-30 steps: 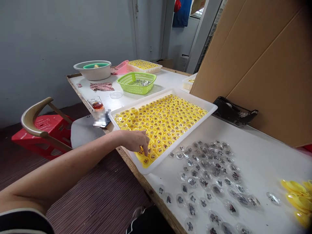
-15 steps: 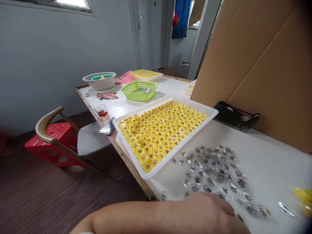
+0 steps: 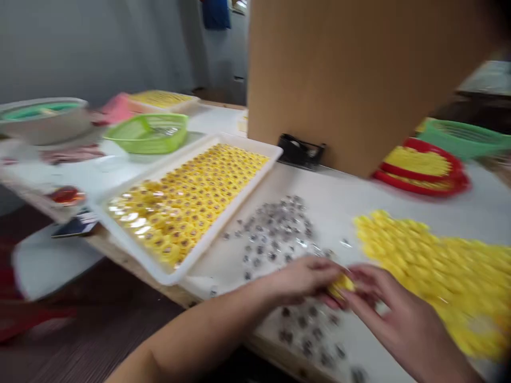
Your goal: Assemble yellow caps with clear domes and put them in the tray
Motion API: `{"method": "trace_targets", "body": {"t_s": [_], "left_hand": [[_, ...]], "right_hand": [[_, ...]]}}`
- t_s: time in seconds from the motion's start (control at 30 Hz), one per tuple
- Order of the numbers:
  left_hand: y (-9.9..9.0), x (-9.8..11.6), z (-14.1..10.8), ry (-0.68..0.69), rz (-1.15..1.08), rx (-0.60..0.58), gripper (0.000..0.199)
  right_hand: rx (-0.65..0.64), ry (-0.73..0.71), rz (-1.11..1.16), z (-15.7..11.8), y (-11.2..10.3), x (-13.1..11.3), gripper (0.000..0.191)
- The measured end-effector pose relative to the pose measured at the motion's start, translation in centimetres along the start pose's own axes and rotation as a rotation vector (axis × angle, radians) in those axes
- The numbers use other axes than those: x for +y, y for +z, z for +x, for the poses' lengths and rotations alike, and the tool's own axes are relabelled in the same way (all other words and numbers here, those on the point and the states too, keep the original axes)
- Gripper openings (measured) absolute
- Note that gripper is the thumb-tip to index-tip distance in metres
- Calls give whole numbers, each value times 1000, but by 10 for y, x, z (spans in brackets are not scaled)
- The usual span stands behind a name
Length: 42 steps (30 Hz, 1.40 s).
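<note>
Well, starting at the far left, we note a pale basin (image 3: 48, 130) on the bench (image 3: 339, 197), something green inside it. Nearer to us along the same edge, a pale seat (image 3: 54, 268) shows below; then a glass (image 3: 67, 196) of reddish liquid, a crumpled cloth (image 3: 72, 153) beyond it, and a dark phone (image 3: 75, 223) at the bench's edge. Next, a pink basket (image 3: 118, 109) and a lime basket (image 3: 151, 144) holding shiny bits; behind them, a far tray (image 3: 171, 108) with yellow contents.

Left of centre we have a white tray (image 3: 223, 219), most of its floor covered by rows of yellow round pieces with dark marks. Just right of it, clear discs (image 3: 279, 218) with dark prints lie scattered, crowded toward the back.

The left hand (image 3: 309, 276) is above the nearer discs, its grip closed on a yellow piece (image 3: 342, 284). Behind stand a black tape dispenser (image 3: 301, 151) and a tall cardboard sheet (image 3: 339, 80).

The right hand (image 3: 403, 314) meets that same piece, thumb against it; blur keeps us from telling whether its grip pinches anything. Farther right: a red basket (image 3: 461, 178) of yellow pieces, loose yellow pieces (image 3: 423, 260) spread before it, and a green basket (image 3: 463, 143) behind.
</note>
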<state>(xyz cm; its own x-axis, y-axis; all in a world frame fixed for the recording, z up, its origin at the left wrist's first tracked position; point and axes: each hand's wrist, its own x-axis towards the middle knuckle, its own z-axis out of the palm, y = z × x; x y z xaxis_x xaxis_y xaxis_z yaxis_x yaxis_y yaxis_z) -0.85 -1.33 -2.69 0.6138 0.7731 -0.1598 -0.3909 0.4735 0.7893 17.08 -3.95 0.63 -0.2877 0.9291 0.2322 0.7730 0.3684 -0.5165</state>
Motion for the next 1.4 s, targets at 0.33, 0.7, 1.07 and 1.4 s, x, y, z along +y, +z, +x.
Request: {"method": "trace_targets", "body": {"t_s": [0.33, 0.7, 1.07, 1.4], "left_hand": [[-31, 26, 1, 23, -33, 414, 20], [-21, 21, -4, -57, -157, 263, 23], [-16, 15, -6, -64, -283, 153, 20], [-10, 4, -7, 8, -294, 99, 25]], "right_hand": [[-365, 178, -148, 1, 1, 24, 15], [-390, 122, -326, -12, 15, 15, 10], [40, 144, 391, 2, 6, -10, 22], [157, 69, 271, 9, 12, -32, 20]]}}
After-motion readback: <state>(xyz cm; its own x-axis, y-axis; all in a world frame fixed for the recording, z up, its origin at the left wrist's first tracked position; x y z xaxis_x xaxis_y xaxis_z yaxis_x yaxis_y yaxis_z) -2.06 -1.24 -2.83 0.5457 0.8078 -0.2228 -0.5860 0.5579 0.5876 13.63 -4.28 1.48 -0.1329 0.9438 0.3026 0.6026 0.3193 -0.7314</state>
